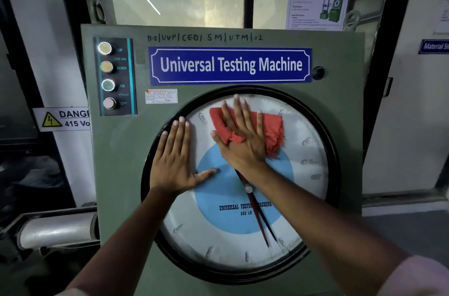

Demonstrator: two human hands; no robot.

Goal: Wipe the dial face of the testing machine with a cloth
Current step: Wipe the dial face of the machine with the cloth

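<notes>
The round dial face (218,237), white with a blue centre and a black rim, fills the lower front of the green testing machine (116,174). A red cloth (272,128) lies flat against the upper part of the dial. My right hand (240,138) presses on the cloth with fingers spread, a fold of it caught between thumb and forefinger. My left hand (175,159) rests flat and empty on the dial's left side, fingertips over the black rim. The red and black pointers (261,225) aim downward behind the glass.
A button panel (114,76) with UP, DOWN, ON and OFF sits at the machine's upper left. A blue "Universal Testing Machine" sign (229,65) is above the dial. A 415 volt danger sign (63,118) hangs at left. A white roll (56,230) lies at lower left.
</notes>
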